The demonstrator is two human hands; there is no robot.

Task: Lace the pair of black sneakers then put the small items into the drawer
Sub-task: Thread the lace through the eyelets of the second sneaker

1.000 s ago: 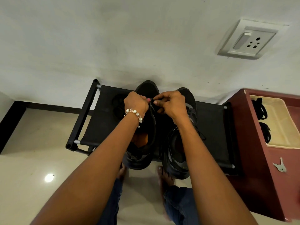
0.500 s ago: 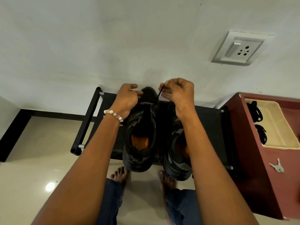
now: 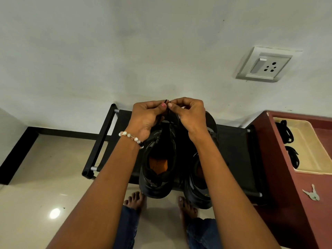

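Rack [image 3: 106, 141], black, on the floor: carries both sneakers. Left hand [image 3: 146, 116] and right hand [image 3: 188, 114]: our fingers [image 3: 162, 105] pinch the lace tip [image 3: 166, 101] above the left sneaker [image 3: 159, 159]. Lace: we judge it thin, limp, light (best held at its stiff tip). Right sneaker [image 3: 201, 186] alongside. Drawer [image 3: 305, 150], open, holds black items; keys [image 3: 312, 194] on the cabinet top.

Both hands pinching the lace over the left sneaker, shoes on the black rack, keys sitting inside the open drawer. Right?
Not quite. The head view shows the keys lying on the red cabinet top, outside the open drawer. The rest holds: left hand and right hand pinch the lace over the left sneaker, shoes on the black rack.
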